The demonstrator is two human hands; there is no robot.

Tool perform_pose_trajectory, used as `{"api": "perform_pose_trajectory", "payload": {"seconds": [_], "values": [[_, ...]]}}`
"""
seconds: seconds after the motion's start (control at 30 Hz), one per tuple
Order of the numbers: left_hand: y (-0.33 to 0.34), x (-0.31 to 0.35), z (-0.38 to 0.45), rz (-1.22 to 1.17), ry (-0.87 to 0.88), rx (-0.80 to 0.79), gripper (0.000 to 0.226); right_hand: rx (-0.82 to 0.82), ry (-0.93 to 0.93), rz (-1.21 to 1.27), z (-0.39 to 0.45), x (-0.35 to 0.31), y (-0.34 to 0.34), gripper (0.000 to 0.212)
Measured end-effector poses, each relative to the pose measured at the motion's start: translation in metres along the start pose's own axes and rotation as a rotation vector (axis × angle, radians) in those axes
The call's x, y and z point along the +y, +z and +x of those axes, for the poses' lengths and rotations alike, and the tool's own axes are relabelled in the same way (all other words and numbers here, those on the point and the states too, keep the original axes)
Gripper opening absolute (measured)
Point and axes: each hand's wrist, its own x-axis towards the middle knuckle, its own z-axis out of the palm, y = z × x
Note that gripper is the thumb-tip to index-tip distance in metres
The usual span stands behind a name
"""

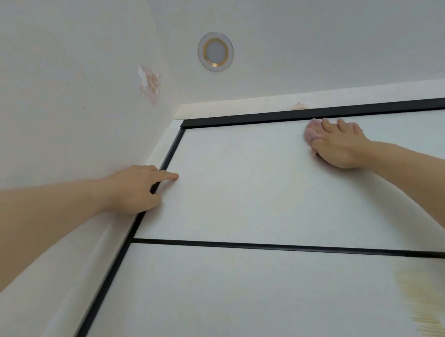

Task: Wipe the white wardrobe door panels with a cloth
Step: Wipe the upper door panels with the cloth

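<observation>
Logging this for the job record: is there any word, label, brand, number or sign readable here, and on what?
None: no readable text in this view.
The top door panel, the black frame and the ceiling light bear no lettering.
The wallpaper shows only faint floral motifs, no words.
The pink cloth under the right hand shows no label.

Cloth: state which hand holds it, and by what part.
The right hand presses the pink cloth flat against the top door panel, palm over most of it, only its left edge showing. The left hand holds nothing, resting on the panel's edge.
</observation>
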Motion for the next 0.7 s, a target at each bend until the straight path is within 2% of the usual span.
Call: {"api": "perform_pose_trajectory", "payload": {"seconds": [0.07, 0.13, 0.2, 0.27, 0.3, 0.37, 0.47, 0.53, 0.6, 0.7], "values": [[-0.001, 0.001, 0.0, -0.013, -0.017, -0.001, 0.067, 0.02, -0.135, -0.015, -0.004, -0.063, 0.013, 0.057], [-0.001, 0.003, -0.002, -0.031, -0.041, -0.011, 0.069, 0.055, -0.395, -0.046, -0.041, -0.138, 0.024, 0.063], [-0.003, 0.005, -0.004, -0.039, -0.056, -0.016, 0.071, -0.016, -0.672, -0.008, -0.098, -0.194, 0.035, 0.063], [-0.006, 0.007, -0.005, -0.03, -0.061, -0.041, 0.073, -0.121, -0.878, 0.066, -0.14, -0.211, 0.036, 0.055], [-0.007, 0.007, -0.007, -0.022, -0.072, -0.051, 0.073, -0.119, -0.93, 0.058, -0.14, -0.207, 0.034, 0.053], [-0.008, 0.009, -0.012, -0.021, -0.1, -0.066, 0.075, -0.045, -0.881, -0.001, -0.107, -0.186, 0.026, 0.051], [-0.009, 0.008, -0.016, -0.108, -0.115, -0.075, 0.076, -0.032, -0.476, 0.093, -0.026, -0.152, 0.011, 0.034], [-0.009, 0.008, -0.015, -0.154, -0.114, -0.072, 0.077, -0.008, -0.305, 0.096, 0.007, -0.146, 0.007, 0.025], [-0.008, 0.006, -0.013, -0.176, -0.118, -0.047, 0.075, 0.008, -0.269, 0.124, 0.019, -0.173, 0.011, 0.033], [-0.002, 0.004, -0.013, -0.173, -0.104, 0.018, 0.073, 0.026, -0.395, 0.14, -0.007, -0.239, 0.029, 0.043]]}}
